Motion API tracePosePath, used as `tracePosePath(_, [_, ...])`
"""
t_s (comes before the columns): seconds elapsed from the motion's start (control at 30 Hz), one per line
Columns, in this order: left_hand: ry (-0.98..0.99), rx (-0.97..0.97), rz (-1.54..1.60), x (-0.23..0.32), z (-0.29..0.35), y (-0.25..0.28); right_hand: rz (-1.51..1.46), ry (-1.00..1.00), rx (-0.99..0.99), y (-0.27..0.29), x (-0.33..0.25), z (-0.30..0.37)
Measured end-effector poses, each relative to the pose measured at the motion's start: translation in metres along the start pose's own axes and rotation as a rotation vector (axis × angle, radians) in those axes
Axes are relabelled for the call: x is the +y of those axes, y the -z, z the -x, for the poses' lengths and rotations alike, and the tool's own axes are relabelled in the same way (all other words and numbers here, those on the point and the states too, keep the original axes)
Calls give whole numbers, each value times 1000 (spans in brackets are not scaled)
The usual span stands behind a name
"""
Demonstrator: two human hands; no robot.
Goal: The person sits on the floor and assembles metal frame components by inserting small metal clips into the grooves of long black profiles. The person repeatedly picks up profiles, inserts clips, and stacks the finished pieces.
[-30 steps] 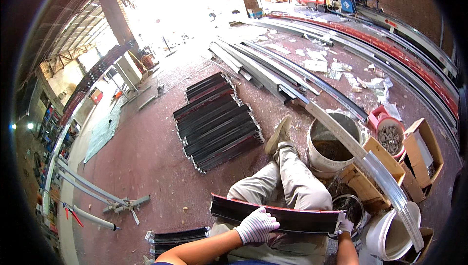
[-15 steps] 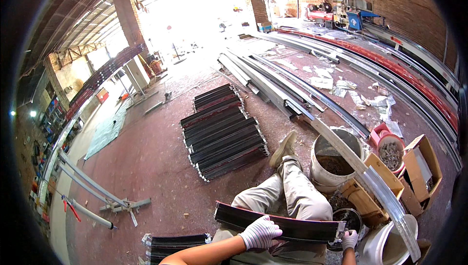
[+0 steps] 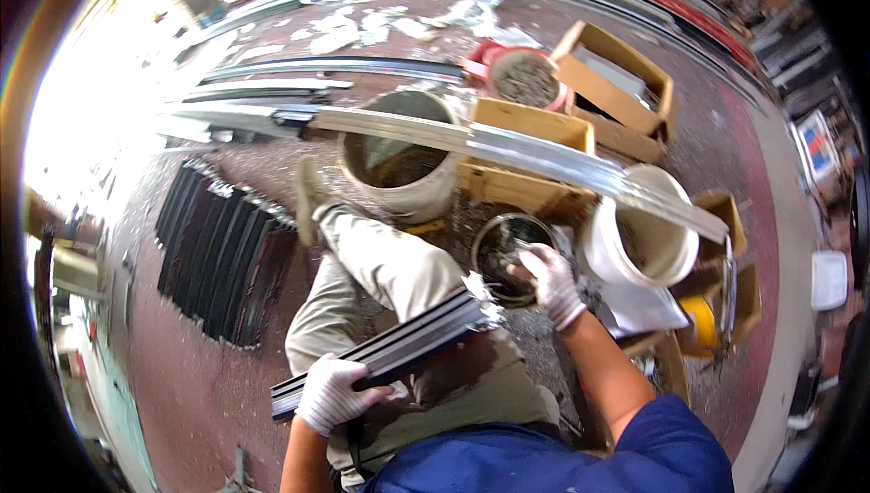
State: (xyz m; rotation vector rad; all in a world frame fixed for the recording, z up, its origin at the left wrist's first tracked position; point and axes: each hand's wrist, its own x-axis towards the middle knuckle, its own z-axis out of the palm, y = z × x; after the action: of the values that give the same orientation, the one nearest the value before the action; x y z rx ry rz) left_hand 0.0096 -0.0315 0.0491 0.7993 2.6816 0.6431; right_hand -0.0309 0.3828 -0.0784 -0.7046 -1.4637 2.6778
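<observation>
A profile (image 3: pixel 412 334) lies over the legs (image 3: pixel 390 262), strips (image 3: pixel 213 257) front-left.

And over at the right edge of the frame, a white container (image 3: pixel 819 152) shows blue and red markings (image 3: pixel 816 143), too small and blurred to read! No legible lettering from where I'm standing.

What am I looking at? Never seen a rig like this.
No robot: a seated person is working. Every picture comes from a fisheye camera on the head, looking down, so edges bend. The gloved left hand holds a dark strip over the legs. The gloved right hand is over a dark bucket; whether it grips anything is unclear. On the floor, more strips lie side by side; to their right stand a wooden box, a grey bucket and a white bucket, a bar passing over both buckets.
</observation>
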Motion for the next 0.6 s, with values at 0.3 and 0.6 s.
tracePosePath(0.3, [142,-136,200,-11,-19,16,63,34,-266,-10,18,19])
tracePosePath(0.6, [215,-148,289,-31,-19,7,309,75,-136,-14,27,24])
